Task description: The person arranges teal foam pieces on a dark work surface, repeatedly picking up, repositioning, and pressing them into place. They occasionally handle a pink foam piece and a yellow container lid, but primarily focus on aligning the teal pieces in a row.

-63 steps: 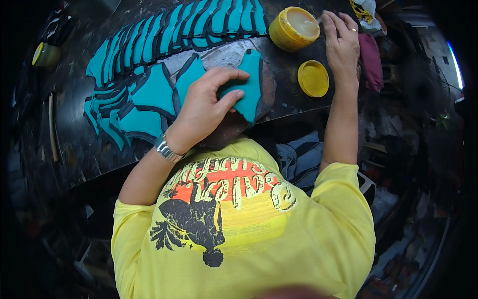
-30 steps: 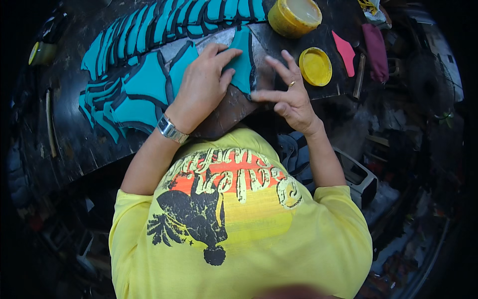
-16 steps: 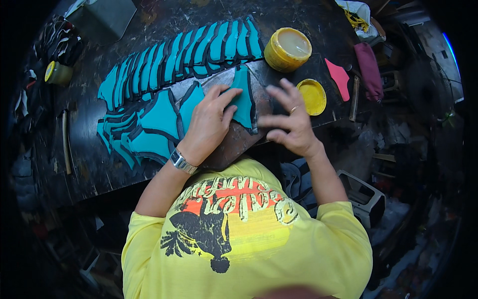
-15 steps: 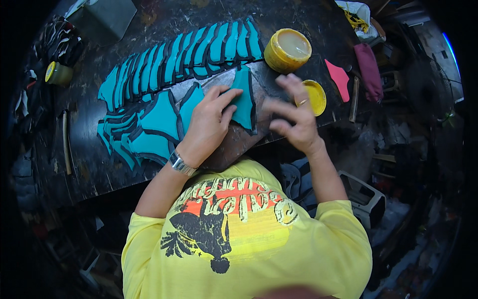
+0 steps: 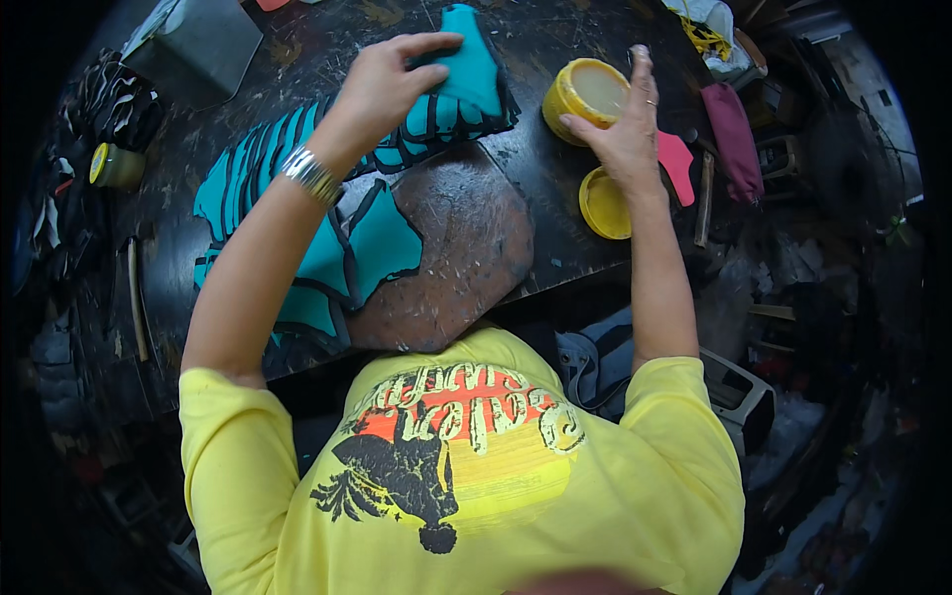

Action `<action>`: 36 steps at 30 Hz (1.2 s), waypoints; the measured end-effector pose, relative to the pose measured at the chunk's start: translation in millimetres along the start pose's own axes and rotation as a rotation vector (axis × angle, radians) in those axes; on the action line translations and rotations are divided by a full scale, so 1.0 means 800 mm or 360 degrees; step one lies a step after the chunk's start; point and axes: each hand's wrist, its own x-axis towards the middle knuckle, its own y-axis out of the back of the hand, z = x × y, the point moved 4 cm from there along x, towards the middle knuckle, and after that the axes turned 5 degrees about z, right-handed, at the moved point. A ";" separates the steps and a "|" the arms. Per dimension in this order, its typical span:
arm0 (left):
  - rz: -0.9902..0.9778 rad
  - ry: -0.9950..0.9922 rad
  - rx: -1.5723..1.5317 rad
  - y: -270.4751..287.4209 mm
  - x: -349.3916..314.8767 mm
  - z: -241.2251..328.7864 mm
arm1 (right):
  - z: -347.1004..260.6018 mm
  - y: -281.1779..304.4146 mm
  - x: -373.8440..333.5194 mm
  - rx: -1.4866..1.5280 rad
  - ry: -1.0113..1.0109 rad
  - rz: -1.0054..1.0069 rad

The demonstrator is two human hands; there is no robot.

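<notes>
My left hand [image 5: 392,84] is out over the far side of the dark workbench [image 5: 327,40], fingers and thumb pinched on a teal cut piece [image 5: 468,69]. It sits on top of the far right end of the row of teal pieces [image 5: 297,169] that fans across the bench. The piece looks thin and light, and it curves a little under my fingers, so I judge it soft and floppy, not fragile. Its near edge, where my thumb already sits, seems the best hold; a pinch at one corner would probably let the rest droop.

My right hand [image 5: 625,124] is at the open yellow tub [image 5: 585,94], fingers spread and straight, the fingertips over its right rim. I can't tell whether they press on it or just hover. Something pale fills the tub and may be sticky, so I'd keep the teal face clear of it. The tub's round yellow lid [image 5: 603,203] lies flat nearer to me, just under my wrist.

In front of my chest is the worn brown work slab [image 5: 456,248], rounded and scuffed, with more teal shapes lying against its left edge. To the right of my hand lie a pink cut piece [image 5: 676,164] and a dark maroon roll [image 5: 734,134]. Far left, a small can with a yellow top [image 5: 116,166] stands near the bench edge; I can't make out a label on it.
</notes>
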 end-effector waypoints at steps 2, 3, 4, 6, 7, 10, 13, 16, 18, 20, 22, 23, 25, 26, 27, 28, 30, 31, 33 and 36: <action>-0.0064 0.0028 0.0010 -0.033 0.031 -0.022 | 0.004 0.014 -0.003 -0.0175 0.0005 0.0043; -0.0103 0.0122 -0.0057 -0.052 0.040 -0.033 | 0.005 0.022 -0.006 -0.0269 -0.0021 0.0057; -0.0100 0.0095 -0.0001 -0.069 0.049 -0.040 | 0.001 0.032 -0.013 -0.0258 -0.0005 0.0108; -0.0085 0.0004 0.0170 -0.095 0.060 -0.048 | -0.011 0.051 -0.021 -0.0049 0.0136 0.0259; -0.0083 -0.0021 0.0288 -0.105 0.063 -0.050 | -0.020 0.060 -0.026 0.0054 0.0202 0.0329; 0.0072 -0.0332 0.0786 -0.107 0.059 -0.033 | -0.046 0.077 -0.053 0.0377 0.0201 0.0445; -0.0226 -0.0260 0.0743 -0.056 0.033 -0.015 | -0.069 0.070 -0.078 0.0777 0.0132 0.0312; -0.0512 0.0016 0.1104 0.012 -0.035 0.001 | -0.080 0.062 -0.091 0.0827 0.0198 0.0086; -0.0596 0.0016 0.1283 0.046 -0.096 0.017 | -0.069 0.066 -0.082 0.0589 0.0230 0.0130; -0.0705 0.0167 0.1348 0.052 -0.141 0.019 | -0.041 0.067 -0.057 0.0535 0.0063 0.0112; -0.0684 0.0211 0.1282 0.048 -0.169 0.017 | -0.013 0.062 -0.023 0.0324 0.0041 0.0069; -0.0579 0.0149 0.1181 0.046 -0.174 0.017 | -0.001 0.060 -0.004 0.0145 0.0089 0.0011; -0.0449 0.0174 0.1034 0.046 -0.182 0.013 | 0.016 0.049 0.023 -0.0216 0.0184 -0.0087; -0.0431 0.0222 0.0924 0.046 -0.182 0.009 | 0.022 0.041 0.035 -0.0444 0.0225 -0.0140; -0.0418 0.0254 0.0861 0.046 -0.183 0.006 | 0.025 0.033 0.044 -0.0688 0.0273 -0.0185; -0.0404 0.0308 0.0817 0.046 -0.183 0.003 | 0.027 0.026 0.050 -0.0877 0.0302 -0.0227; -0.0368 0.0375 0.0732 0.048 -0.184 0.001 | 0.028 0.023 0.064 -0.0881 0.0304 -0.0409; -0.0346 0.0391 0.0691 0.048 -0.185 0.002 | 0.027 0.022 0.067 -0.0886 0.0290 -0.0511; -0.0308 0.0342 0.0601 0.047 -0.185 0.006 | 0.016 0.045 0.064 -0.0564 0.0232 -0.0079; -0.0267 0.0182 0.0462 0.044 -0.185 0.020 | -0.008 0.060 0.033 -0.0685 0.0157 0.0034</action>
